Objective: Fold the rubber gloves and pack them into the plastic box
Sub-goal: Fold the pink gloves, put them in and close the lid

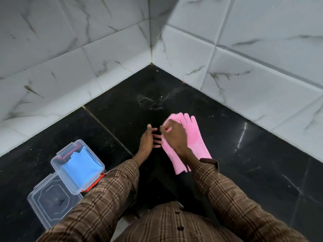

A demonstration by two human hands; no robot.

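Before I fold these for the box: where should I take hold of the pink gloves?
Grip the pink gloves at their fingertip end, coming from the far side. They lie flat, cuffs toward you and fingers pointing away, so that end folds back over the cuffs. The right hand already holds the left edge; the left hand is open.
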